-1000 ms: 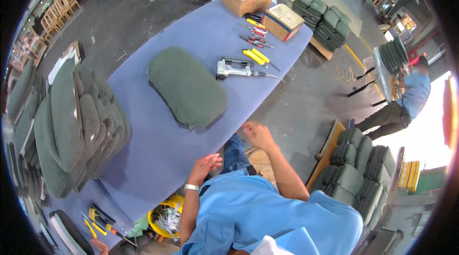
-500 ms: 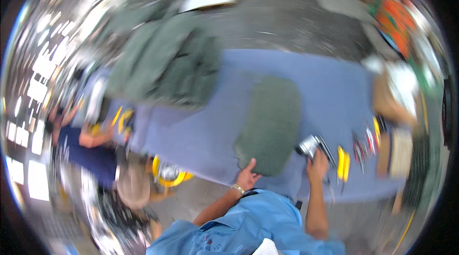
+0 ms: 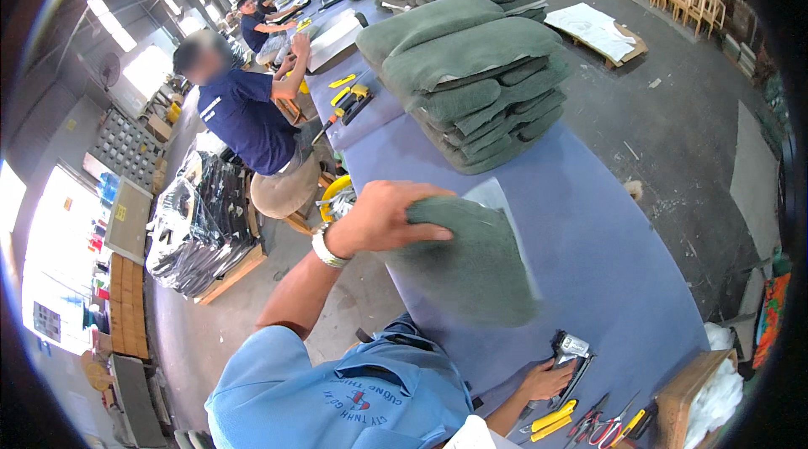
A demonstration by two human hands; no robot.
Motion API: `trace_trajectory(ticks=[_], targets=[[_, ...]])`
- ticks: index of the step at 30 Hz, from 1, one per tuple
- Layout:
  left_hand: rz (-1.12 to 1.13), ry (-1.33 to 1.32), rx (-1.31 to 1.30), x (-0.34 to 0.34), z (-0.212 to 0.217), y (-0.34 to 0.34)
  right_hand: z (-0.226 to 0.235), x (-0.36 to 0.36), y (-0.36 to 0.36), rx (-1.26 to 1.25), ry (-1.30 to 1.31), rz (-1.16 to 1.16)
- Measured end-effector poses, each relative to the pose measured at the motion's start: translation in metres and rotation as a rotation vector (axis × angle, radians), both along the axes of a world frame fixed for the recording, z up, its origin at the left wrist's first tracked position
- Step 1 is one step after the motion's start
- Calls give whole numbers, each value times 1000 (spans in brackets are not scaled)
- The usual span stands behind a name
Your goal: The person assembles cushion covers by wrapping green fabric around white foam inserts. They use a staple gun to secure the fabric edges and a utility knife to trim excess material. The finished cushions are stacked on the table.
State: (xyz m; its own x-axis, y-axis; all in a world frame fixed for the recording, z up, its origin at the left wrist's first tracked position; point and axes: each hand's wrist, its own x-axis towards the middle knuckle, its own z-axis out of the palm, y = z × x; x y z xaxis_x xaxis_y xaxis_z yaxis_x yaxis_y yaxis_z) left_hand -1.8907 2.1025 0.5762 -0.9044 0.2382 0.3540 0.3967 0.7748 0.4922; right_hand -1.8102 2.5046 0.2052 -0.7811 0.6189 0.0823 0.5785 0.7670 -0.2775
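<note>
left hand point(image 3: 383, 217) now atop green cushion point(image 3: 471, 260), grip closed; right hand point(image 3: 547, 380) newly gripping staple gun point(image 3: 572, 352)

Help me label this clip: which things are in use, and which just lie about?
In use: green cushion under left hand; staple gun by right hand.
Lying about: stacked cushions; yellow-handled tools; scissors; wooden box.

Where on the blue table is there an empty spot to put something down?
The biggest bare patch of the blue table lies between the stack of green cushions and the single green cushion under the left hand. It is crowded near the stapler at the right hand, with the yellow-handled tools and the box.
</note>
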Motion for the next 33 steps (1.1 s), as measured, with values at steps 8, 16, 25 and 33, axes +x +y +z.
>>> trace_trajectory(ticks=[8,16,25,33], targets=[[107,27,-373,-64,-2,87,-13,-19,19,-230,324,41],[-53,163,-247,-67,-21,99,314,-97,-108,-601,958,634],[-791,-261,511,-60,-20,-34,340,-107,-230,-154,663,1047],[-270,-186,777,10,-130,-21,328,-107,-207,-213,746,638]])
